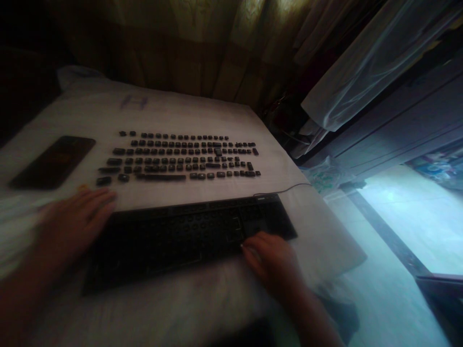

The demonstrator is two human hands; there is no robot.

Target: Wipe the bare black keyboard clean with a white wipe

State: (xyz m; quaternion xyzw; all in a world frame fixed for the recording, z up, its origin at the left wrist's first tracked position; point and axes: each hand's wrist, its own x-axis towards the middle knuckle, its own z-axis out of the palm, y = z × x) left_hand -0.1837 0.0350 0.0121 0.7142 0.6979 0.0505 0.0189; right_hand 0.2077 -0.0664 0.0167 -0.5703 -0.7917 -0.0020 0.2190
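A black keyboard point(173, 236) stripped of its keycaps lies slantwise on the white-covered table. My left hand point(77, 219) rests by its far left corner, fingers stretched out together and slightly blurred. Over the keyboard's near right part, my right hand point(269, 258) has thumb and fingers pinched together; a tiny light spot shows at the fingertips, too small to name. Beyond the keyboard, loose black keycaps point(173, 160) are laid out in rows, with the long space bar point(164, 178) in the nearest row.
A dark phone point(54, 161) lies at the table's left. The keyboard's cable point(285, 189) runs off to the right edge. A curtain point(188, 53) hangs behind the table point(173, 108). On the right are a plastic bag point(323, 176) and a pale floor point(394, 289).
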